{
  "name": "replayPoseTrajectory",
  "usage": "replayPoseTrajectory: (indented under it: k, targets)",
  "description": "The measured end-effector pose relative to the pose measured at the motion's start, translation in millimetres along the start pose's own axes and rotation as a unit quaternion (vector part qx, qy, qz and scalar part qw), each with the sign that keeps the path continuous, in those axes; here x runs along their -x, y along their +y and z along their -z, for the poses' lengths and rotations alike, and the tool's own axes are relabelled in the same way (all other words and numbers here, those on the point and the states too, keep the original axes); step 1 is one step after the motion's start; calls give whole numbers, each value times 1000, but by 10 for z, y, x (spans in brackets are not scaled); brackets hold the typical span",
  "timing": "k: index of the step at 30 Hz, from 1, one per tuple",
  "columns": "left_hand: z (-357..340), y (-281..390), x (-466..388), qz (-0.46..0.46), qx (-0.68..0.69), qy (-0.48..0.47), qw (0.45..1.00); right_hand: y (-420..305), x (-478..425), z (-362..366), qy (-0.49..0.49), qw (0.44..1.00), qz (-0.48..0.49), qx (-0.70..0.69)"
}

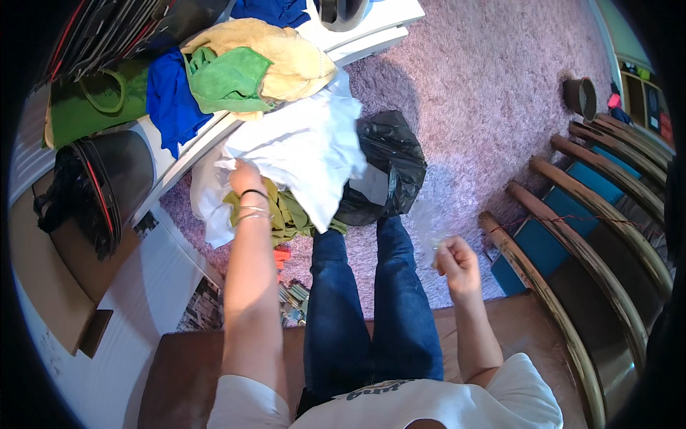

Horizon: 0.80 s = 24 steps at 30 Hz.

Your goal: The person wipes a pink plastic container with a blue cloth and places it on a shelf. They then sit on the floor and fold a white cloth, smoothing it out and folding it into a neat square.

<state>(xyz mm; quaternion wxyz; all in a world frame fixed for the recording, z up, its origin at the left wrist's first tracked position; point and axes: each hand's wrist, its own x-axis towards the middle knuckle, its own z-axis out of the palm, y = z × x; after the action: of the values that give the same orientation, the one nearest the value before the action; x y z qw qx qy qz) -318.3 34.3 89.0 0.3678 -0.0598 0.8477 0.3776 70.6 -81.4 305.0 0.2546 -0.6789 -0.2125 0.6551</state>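
Note:
White fabric [300,139] hangs from the white furniture edge down toward the carpet. My left hand [246,177] grips its near left part, above a heap of olive-green cloth [292,214]. On the right, my right hand [458,263] is closed on a thin, clear plastic piece [429,230], blurred at its upper end. A black plastic bag [394,161] lies open on the floor between the white fabric and my knees, with something pale inside. Green cloth [230,80], cream cloth [300,59] and blue cloth [174,102] rest on the white surface beyond.
The white furniture [370,43] stands ahead, with a green bag [102,102] at its left. Curved wooden slats [568,236] rise at my right. A cardboard box [53,268] sits far left. Orange pieces [281,257] and small metallic-looking items [293,300] lie beside my left leg on carpet.

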Motion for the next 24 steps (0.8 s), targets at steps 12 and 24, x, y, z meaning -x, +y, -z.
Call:
replayPoseTrajectory:
  k: [12,24]
  targets:
    - [268,-154,2286,-352,-81,-268,893,-345,11,-271,-17,992,38,-118]
    - [274,281,3066,-305,-84,-457,831,-551,89,-292,-10,961,211,176]
